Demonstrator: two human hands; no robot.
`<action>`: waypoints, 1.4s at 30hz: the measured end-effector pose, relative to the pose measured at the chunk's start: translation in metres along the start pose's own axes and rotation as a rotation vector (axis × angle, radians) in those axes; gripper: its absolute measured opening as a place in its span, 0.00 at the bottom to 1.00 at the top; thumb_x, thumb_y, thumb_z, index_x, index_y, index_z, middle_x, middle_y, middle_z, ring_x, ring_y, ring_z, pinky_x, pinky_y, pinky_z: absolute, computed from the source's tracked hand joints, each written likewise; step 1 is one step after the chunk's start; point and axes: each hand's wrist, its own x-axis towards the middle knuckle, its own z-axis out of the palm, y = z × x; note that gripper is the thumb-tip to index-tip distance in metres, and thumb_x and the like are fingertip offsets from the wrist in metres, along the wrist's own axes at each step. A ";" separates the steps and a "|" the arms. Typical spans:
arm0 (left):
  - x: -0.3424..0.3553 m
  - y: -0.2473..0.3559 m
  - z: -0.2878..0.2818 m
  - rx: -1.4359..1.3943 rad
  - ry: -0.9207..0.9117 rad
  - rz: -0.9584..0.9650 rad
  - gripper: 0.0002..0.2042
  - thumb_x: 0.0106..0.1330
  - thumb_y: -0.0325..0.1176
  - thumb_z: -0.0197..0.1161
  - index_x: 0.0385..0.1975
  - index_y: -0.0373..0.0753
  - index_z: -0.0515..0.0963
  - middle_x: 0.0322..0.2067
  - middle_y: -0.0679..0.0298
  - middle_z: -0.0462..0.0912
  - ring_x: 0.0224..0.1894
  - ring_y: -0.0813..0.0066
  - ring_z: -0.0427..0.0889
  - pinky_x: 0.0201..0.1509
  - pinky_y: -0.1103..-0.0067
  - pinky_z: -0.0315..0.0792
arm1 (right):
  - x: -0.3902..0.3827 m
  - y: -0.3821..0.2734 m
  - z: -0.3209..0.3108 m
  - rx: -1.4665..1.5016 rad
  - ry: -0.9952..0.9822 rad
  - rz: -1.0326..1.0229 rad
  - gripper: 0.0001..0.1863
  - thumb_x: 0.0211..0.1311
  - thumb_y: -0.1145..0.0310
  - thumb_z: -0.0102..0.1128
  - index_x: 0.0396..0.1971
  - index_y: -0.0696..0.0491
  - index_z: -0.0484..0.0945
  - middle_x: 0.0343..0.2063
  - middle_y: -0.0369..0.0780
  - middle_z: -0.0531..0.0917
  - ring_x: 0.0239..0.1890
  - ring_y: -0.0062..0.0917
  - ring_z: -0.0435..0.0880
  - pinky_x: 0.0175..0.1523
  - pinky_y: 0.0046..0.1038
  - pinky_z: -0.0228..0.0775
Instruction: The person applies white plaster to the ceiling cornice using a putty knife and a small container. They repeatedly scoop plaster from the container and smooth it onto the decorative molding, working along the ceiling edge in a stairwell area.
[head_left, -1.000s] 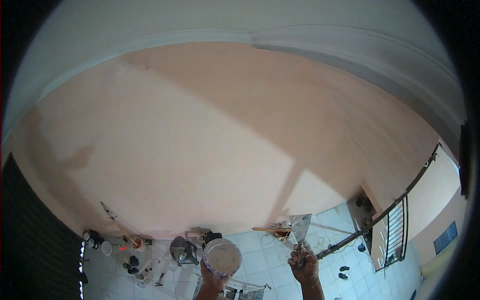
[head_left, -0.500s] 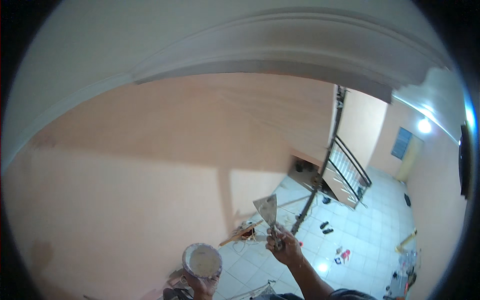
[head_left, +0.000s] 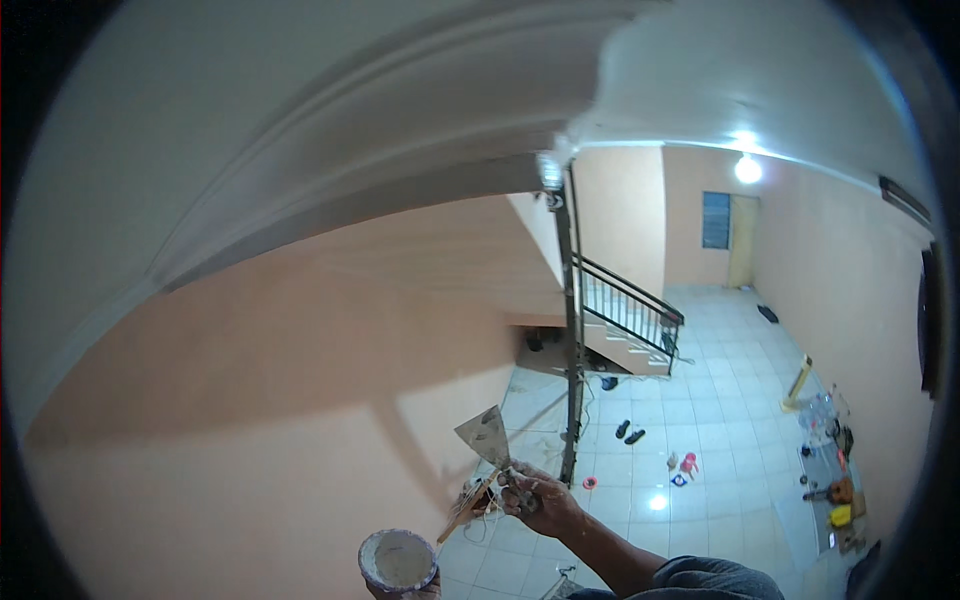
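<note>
Standing high up near the ceiling, the person faces a peach-coloured wall with the tiled floor far below.

Right hand: closed around the handle of a putty knife. The wide, flat blade points up and slightly left, its face smeared with pale filler. The fingers are speckled with the same pale material. The blade is close to the wall, but whether it touches the surface cannot be told.

Left hand: only the fingertips show at the lower edge of the view, curled under a small round tub. The tub is held upright with its open top facing up, and pale filler coats the inside. It sits below and to the left of the putty knife, apart from it.

Surroundings: a white curved moulding runs along the top of the wall where it meets the white ceiling. A dark vertical pole rises just right of the right hand. Beyond it, a staircase with a dark railing descends to the floor. A pair of dark sandals lies on the tiles near the pole, with small red and pink items to their right. A ceiling lamp is lit at the far end of the room. Tools and clutter lie along the right-hand wall.
</note>
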 end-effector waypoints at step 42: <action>0.077 -0.031 -0.021 0.153 0.082 -0.274 0.34 0.65 0.64 0.50 0.65 0.49 0.66 0.62 0.62 0.72 0.62 0.58 0.74 0.60 0.55 0.74 | -0.026 0.015 -0.068 -0.544 0.482 0.089 0.16 0.74 0.57 0.54 0.44 0.57 0.75 0.28 0.31 0.72 0.24 0.14 0.64 0.28 0.20 0.58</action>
